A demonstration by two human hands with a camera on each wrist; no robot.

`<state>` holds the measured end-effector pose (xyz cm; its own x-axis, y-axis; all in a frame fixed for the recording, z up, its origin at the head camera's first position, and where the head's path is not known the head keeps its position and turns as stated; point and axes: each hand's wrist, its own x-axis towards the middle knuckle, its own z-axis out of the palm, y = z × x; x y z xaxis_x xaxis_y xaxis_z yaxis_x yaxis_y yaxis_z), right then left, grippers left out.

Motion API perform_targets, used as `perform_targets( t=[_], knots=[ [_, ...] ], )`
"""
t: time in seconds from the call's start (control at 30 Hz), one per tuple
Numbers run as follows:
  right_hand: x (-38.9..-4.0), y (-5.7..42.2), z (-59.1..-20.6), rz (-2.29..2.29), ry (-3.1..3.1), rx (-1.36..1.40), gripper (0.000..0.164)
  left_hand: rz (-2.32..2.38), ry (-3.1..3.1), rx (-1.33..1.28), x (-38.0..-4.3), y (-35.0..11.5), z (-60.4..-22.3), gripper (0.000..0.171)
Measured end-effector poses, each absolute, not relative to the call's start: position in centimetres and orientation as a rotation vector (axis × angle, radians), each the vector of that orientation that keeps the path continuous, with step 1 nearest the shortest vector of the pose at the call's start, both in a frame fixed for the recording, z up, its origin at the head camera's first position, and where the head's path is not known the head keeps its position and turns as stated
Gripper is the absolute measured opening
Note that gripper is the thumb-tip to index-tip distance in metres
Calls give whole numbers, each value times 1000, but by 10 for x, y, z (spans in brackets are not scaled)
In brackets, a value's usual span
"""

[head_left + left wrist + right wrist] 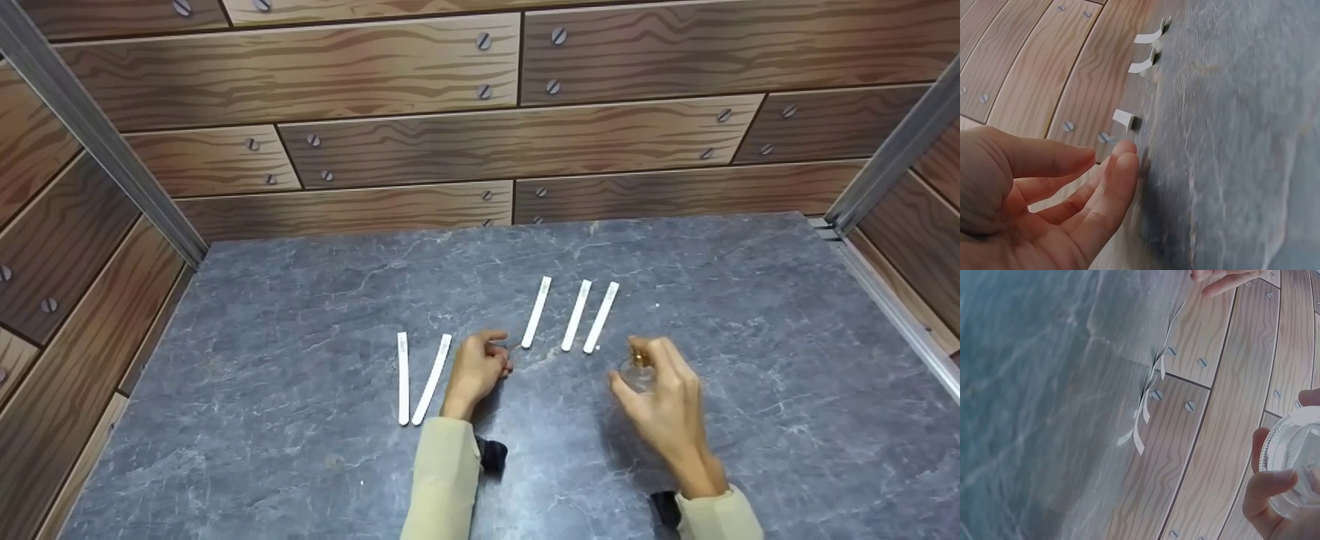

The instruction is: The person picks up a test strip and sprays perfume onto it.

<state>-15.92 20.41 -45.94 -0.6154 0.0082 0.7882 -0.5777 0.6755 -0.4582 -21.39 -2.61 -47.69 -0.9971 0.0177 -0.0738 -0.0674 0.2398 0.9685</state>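
My right hand [671, 401] grips a small clear round container with a gold-coloured part [639, 358], raised over the table. In the right wrist view its ribbed clear base [1292, 458] faces the camera, held between thumb and fingers. My left hand [476, 371] hovers with loosely curled fingers and nothing in them. Two white paper strips, one upright in view [403, 379] and one slanted [433, 380], lie left of it. Three more strips lie farther back between the hands: a left one [536, 313], a middle one [576, 316] and a right one [601, 318].
The grey marbled tabletop [300, 300] lies under everything. A wood-patterned wall [405, 75] stands behind it, with metal posts [112, 135] at the corners. Small pale specks dot the table.
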Motion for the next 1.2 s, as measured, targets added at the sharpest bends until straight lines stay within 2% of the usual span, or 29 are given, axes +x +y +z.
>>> perform_targets(
  t=[0.37, 0.6, 0.93, 1.2],
  knots=[
    [-159, 203, -460, 914, -2095, 442, 43, 1805, 2533, 11, -199, -44, -472, 38],
    [-159, 203, -461, 933, -2083, 438, 43, 1829, 2543, 43, -192, -55, -468, 31],
    [-158, 203, -459, 939, -2084, 433, 42, 1818, 2541, 21, -182, -68, -466, 38],
    [-156, 202, -457, 957, -2099, 424, 44, 1809, 2567, 24, -177, -77, -469, 33]
  ],
)
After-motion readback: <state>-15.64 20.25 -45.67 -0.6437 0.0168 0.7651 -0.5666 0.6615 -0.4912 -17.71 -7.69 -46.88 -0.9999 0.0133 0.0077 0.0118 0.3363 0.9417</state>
